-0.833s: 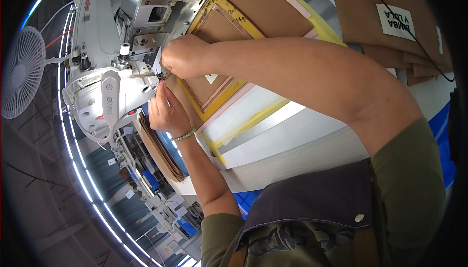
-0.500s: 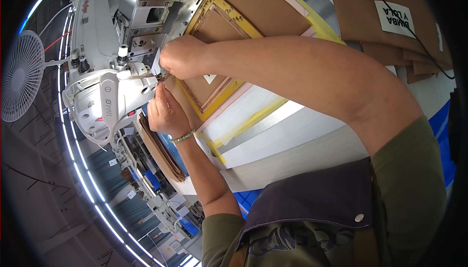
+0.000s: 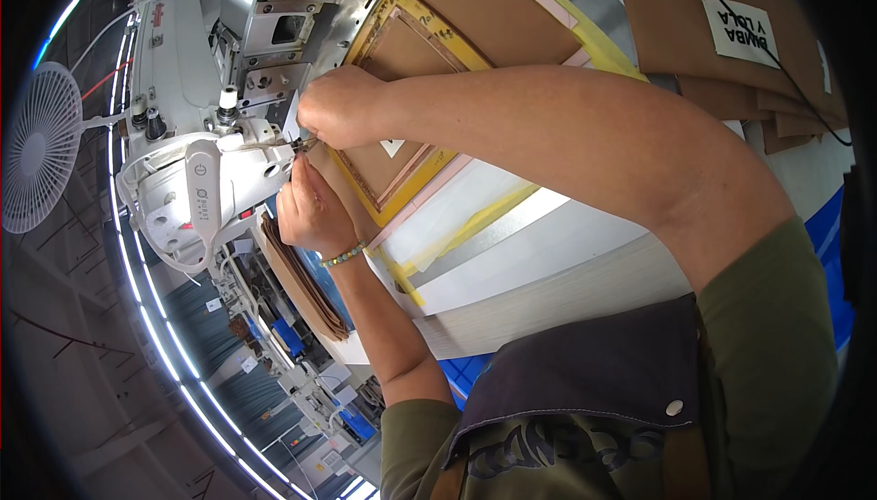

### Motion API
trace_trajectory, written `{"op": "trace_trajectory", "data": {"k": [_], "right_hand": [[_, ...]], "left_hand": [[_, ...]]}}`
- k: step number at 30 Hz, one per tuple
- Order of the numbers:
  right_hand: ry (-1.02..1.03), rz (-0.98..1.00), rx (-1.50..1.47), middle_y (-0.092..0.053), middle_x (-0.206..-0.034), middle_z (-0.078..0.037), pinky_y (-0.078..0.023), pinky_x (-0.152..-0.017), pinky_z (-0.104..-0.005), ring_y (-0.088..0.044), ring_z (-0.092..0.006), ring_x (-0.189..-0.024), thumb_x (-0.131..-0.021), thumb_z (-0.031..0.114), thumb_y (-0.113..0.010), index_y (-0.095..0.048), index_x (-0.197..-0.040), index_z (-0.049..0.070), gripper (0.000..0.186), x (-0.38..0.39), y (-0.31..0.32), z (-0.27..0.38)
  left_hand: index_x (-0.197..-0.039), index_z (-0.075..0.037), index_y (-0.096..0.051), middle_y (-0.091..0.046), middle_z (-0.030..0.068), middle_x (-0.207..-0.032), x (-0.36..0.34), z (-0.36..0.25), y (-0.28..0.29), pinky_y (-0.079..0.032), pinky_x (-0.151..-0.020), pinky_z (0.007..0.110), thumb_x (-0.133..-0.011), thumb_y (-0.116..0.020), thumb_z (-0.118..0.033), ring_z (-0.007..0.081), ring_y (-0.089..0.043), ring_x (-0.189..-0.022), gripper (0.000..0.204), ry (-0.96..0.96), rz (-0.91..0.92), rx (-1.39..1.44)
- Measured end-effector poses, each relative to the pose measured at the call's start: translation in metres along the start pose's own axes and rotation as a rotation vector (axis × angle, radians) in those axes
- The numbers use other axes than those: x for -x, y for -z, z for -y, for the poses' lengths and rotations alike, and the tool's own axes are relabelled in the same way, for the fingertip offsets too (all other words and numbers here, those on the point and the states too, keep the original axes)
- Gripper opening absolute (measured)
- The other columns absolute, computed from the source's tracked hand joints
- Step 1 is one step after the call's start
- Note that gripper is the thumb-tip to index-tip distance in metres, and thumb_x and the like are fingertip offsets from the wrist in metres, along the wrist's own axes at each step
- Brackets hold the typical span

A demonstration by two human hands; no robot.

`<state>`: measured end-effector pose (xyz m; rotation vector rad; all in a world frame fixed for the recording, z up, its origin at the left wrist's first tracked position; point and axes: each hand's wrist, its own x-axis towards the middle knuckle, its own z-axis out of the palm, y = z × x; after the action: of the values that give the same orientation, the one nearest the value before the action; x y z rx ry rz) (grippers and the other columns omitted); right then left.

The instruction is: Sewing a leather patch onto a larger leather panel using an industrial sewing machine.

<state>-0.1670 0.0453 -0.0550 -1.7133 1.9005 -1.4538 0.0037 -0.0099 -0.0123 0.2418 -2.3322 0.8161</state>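
Pinching nr machine [image 3: 183,71]: LH [image 3: 311,210], RH [image 3: 343,105] curled, items unclear; yel frame [image 3: 413,182] rings brn panel [image 3: 411,48].

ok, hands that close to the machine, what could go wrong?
Left hand and right hand both have fingertips at the front end of the machine; if it started, they might get pinched or pricked.
The beaded bracelet on the left wrist might snag.
The right forearm crosses above the yellow frame and could nudge it.
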Motion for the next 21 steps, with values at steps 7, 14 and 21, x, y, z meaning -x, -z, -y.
{"op": "trace_trajectory", "data": {"k": [7, 14, 21], "right_hand": [[0.008, -0.001, 0.004, -0.072, -0.082, -0.016, -0.056, -0.074, -0.0479, -0.071, -0.0369, -0.084, -0.073, 0.007, -0.065, -0.074, -0.076, 0.007, 0.009, 0.0007, 0.0054, 0.0026], [-0.007, 0.101, 0.033, -0.075, -0.093, -0.016, -0.059, -0.078, -0.0443, -0.073, -0.0335, -0.092, -0.076, 0.007, -0.068, -0.077, -0.090, 0.004, 0.017, -0.0003, 0.0085, 0.0037], [-0.002, 0.005, -0.022, -0.072, -0.083, -0.016, -0.056, -0.074, -0.0478, -0.071, -0.0367, -0.084, -0.074, 0.006, -0.066, -0.075, -0.079, 0.007, 0.011, 0.0009, 0.0027, 0.0019]], "left_hand": [[-0.101, -0.008, -0.077, -0.055, 0.0041, -0.064, -0.0006, -0.0039, 0.0019, -0.043, -0.050, 0.035, -0.088, -0.077, -0.007, 0.0208, -0.053, -0.055, 0.013, 0.008, -0.013, 0.020], [-0.102, -0.008, -0.077, -0.055, 0.0043, -0.064, -0.0002, -0.0045, 0.0042, -0.042, -0.049, 0.035, -0.087, -0.078, -0.005, 0.0206, -0.052, -0.054, 0.015, 0.019, -0.005, 0.011], [-0.097, -0.012, -0.078, -0.055, 0.0016, -0.064, 0.0012, -0.0044, 0.0004, -0.045, -0.052, 0.035, -0.088, -0.078, -0.008, 0.0190, -0.054, -0.057, 0.010, 0.025, -0.026, -0.006]]}}
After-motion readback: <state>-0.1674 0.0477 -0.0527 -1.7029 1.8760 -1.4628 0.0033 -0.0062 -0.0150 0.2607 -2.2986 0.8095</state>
